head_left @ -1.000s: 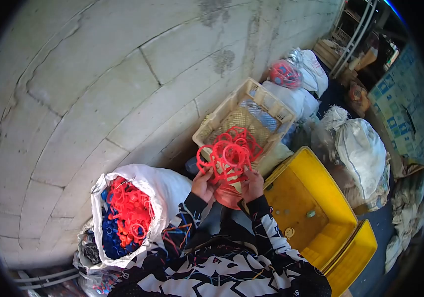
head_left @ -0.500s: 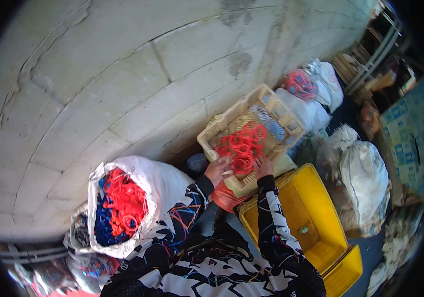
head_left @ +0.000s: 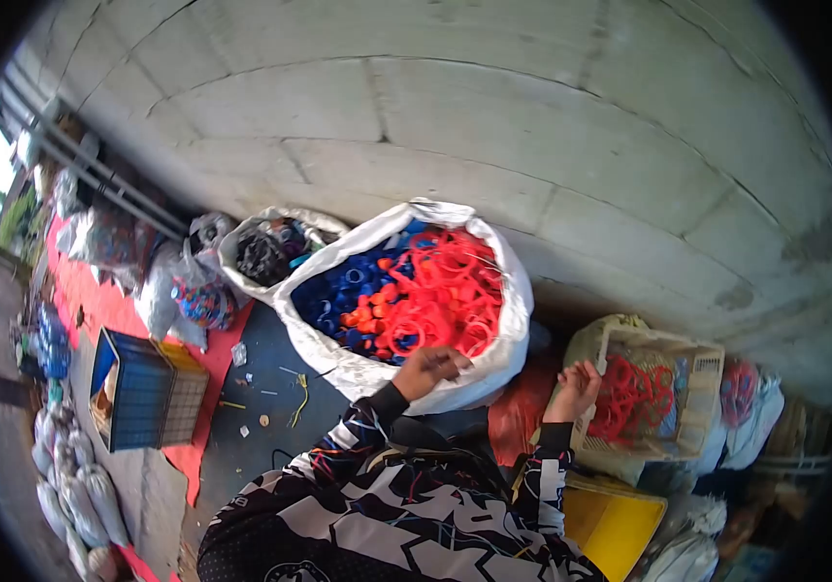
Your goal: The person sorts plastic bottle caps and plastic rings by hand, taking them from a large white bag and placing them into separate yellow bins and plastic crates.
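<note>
We see the red rings in 2 places: a tangled heap of red rings (head_left: 459,281) on top of blue pieces (head_left: 324,296) and orange pieces (head_left: 367,315) in the white sack (head_left: 495,380), and a smaller pile of red rings (head_left: 621,396) inside the cream crate (head_left: 705,393). Our left hand (head_left: 427,371) is at the sack's near rim, its fingers loosely bent with nothing visible in them; we cannot tell whether they touch the rim. Our right hand (head_left: 576,390) is just beside the crate, its fingers half curled and a little apart, with no piece seen between them. We judge the rings to be thin plastic, light, springy rather than soft, and smooth enough to slide over each other. We would expect them to hook together, so a lifted clump may trail extra pieces or shed loose ones. We think the best hold is through a hoop or around several bands, fingers hooked rather than pinched hard, since a thin band could bend or perhaps snap.
</note>
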Motion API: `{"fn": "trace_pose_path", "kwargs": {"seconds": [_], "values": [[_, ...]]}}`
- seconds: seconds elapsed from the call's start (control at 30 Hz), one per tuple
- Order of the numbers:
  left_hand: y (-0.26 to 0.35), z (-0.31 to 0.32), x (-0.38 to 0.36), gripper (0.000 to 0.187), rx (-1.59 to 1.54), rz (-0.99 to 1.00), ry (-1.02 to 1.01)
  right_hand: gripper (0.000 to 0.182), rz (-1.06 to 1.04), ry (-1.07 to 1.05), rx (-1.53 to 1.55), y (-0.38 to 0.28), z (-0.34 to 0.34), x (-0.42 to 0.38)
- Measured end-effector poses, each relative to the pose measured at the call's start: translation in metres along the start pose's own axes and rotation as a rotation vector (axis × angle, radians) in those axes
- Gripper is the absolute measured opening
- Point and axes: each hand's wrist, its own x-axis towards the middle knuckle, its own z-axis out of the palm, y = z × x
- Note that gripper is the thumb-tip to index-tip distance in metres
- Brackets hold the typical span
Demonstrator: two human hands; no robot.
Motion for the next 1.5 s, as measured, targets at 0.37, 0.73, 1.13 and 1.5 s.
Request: {"fn": "trace_pose_path", "kwargs": {"seconds": [0.37,0.73,1.13,1.5], "values": [[-0.025,-0.231,-0.060,0.026,0.967,0.065,0.738,0.026,-0.225,-1.099,-0.568,0.032,0.290,-0.121],[-0.001,-0.238,-0.063,0.033,1.109,-0.508,0.665,0.037,-0.459,-1.052,-0.887,0.104,0.345,-0.094],[-0.021,-0.266,0.018,0.061,1.057,0.056,0.669,0.053,-0.554,-1.182,-1.238,0.099,0.389,-0.131],[-0.023,-0.264,0.035,0.062,1.118,-0.046,0.494,0.042,-0.183,-1.045,-0.536,0.118,0.364,-0.117]]}}
